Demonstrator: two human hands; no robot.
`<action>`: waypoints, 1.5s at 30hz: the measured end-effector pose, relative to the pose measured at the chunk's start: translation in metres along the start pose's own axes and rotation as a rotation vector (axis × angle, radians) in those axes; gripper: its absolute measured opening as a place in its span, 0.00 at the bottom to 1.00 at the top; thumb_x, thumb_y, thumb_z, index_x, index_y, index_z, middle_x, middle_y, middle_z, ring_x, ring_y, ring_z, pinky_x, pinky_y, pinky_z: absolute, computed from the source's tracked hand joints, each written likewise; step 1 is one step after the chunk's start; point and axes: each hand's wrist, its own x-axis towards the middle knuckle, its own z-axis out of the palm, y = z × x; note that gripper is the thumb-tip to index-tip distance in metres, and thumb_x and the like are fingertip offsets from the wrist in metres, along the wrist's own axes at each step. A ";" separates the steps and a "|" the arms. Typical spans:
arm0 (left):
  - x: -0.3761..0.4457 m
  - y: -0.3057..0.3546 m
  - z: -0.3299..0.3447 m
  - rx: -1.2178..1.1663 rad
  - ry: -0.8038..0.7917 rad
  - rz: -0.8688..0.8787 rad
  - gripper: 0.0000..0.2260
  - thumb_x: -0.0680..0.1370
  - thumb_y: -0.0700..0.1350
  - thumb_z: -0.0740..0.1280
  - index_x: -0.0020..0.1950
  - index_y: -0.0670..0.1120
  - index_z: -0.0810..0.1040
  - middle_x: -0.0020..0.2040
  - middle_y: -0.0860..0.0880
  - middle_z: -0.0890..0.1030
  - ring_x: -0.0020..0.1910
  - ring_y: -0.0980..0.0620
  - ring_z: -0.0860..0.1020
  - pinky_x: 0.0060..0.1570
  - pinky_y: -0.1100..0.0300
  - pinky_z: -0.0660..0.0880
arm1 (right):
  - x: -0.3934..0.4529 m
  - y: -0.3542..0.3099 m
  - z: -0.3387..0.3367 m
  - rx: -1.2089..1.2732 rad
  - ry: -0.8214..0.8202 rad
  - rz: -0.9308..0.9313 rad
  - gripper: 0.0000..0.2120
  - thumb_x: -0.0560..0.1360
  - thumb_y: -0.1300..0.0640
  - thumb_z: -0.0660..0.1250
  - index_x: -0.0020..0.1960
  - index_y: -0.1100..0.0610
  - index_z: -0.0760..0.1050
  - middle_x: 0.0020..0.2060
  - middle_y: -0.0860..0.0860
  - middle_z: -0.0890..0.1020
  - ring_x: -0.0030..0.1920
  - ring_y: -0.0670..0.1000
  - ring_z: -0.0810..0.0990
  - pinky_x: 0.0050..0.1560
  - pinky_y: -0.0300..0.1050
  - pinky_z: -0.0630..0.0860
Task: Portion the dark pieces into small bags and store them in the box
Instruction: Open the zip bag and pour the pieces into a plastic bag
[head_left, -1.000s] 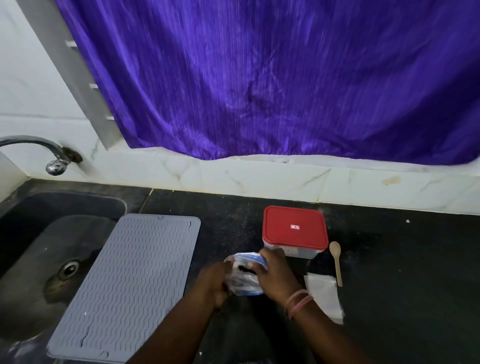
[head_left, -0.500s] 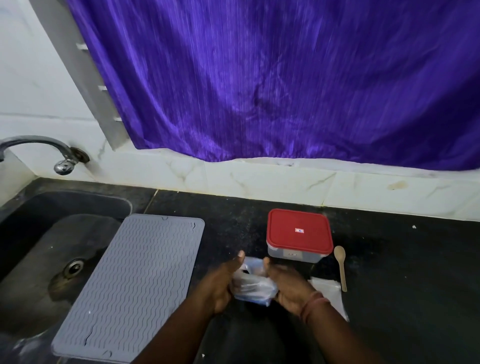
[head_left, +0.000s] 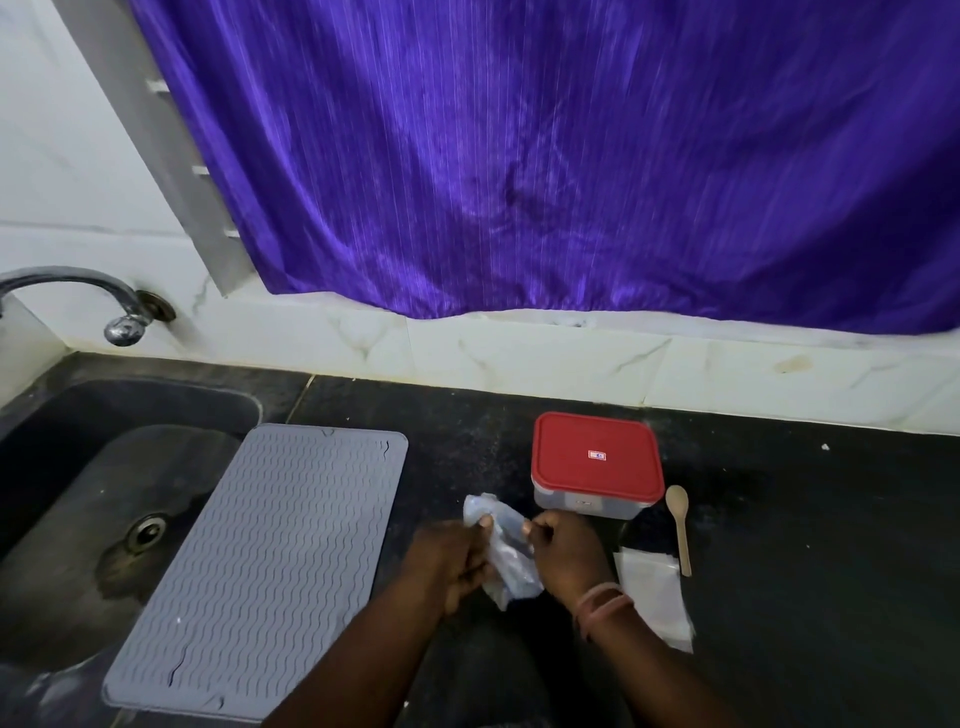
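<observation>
Two hands, left (head_left: 449, 564) and right (head_left: 566, 553), pinch bag (head_left: 501, 551) between them just above counter (head_left: 805, 545), near lidded box (head_left: 597, 462); best keep mouth uppermost and grip firm while working it, so pieces stay inside.

A home kitchen: sink (head_left: 78, 467), tap (head_left: 104, 301), dark stone counter (head_left: 805, 519).
</observation>
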 end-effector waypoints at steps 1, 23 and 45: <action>-0.002 0.000 -0.001 -0.027 -0.020 -0.004 0.08 0.79 0.41 0.72 0.55 0.38 0.82 0.46 0.38 0.87 0.47 0.42 0.86 0.48 0.48 0.83 | 0.000 -0.003 -0.002 0.049 -0.037 0.032 0.08 0.78 0.57 0.66 0.43 0.56 0.82 0.38 0.50 0.84 0.40 0.46 0.80 0.39 0.39 0.73; -0.011 0.016 0.008 0.130 -0.018 0.218 0.14 0.79 0.50 0.71 0.51 0.38 0.85 0.47 0.39 0.87 0.44 0.47 0.84 0.47 0.54 0.79 | -0.015 -0.017 -0.018 0.280 -0.265 -0.123 0.15 0.74 0.54 0.72 0.58 0.44 0.73 0.52 0.44 0.81 0.51 0.41 0.81 0.50 0.37 0.76; -0.017 0.022 -0.015 0.095 0.047 -0.042 0.13 0.76 0.45 0.75 0.54 0.37 0.82 0.47 0.39 0.85 0.44 0.45 0.84 0.38 0.54 0.84 | -0.001 -0.003 -0.026 1.434 -0.639 0.704 0.15 0.77 0.62 0.59 0.57 0.70 0.79 0.49 0.64 0.83 0.42 0.62 0.86 0.39 0.52 0.84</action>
